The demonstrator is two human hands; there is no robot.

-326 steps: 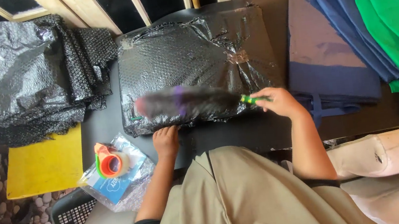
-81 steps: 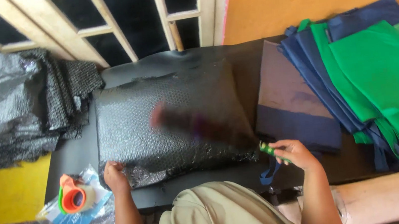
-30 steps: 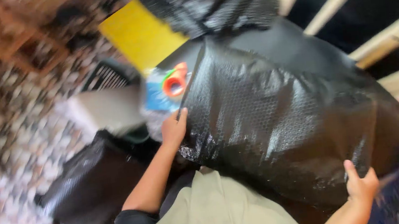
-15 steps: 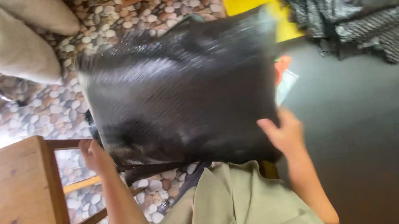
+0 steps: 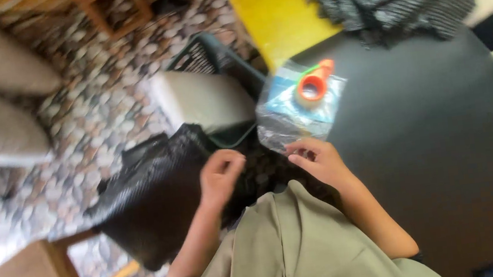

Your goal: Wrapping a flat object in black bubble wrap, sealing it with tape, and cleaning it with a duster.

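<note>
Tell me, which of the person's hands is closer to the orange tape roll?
Right. The right hand lies just below the clear bag holding the orange tape roll; the left hand sits farther off, over the black bubble-wrap sheet.

A single head-worn camera is looking steeply down over the wearer's lap, tilted and slightly blurred. It is sitting close above the left hand [image 5: 218,175] and right hand [image 5: 318,160], both falling near mid-frame. Beyond the right hand it is taking in the dark table [image 5: 444,134]; beyond the left hand, the pebble floor [image 5: 89,119]. No second view is supplied, so no overlap is being recorded.
</note>
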